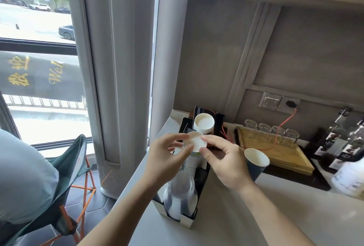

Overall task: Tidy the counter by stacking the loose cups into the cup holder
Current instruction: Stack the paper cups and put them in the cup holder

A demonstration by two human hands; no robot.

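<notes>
Seating a white paper cup [195,141], pinched by left hand [169,154] and right hand [222,159], onto the cup holder [189,220] stack; vertical alignment is advised. Blue cup [256,162] waits at three o'clock.

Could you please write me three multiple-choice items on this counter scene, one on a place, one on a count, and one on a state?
1. Where does the dark blue paper cup stand?
A. on the counter, to the right of the cup holder
B. inside the cup holder
C. on the wooden tray

2. How many clear glasses sit on the wooden tray?
A. two
B. four
C. seven

3. What is the white paper cup doing?
A. lying crushed on the floor
B. standing alone on the counter
C. held by both hands above the cup holder

Answers: 1 A, it stands on the counter beside the holder; 2 B, four stand in a row; 3 C, the left hand and right hand pinch its base.
</notes>
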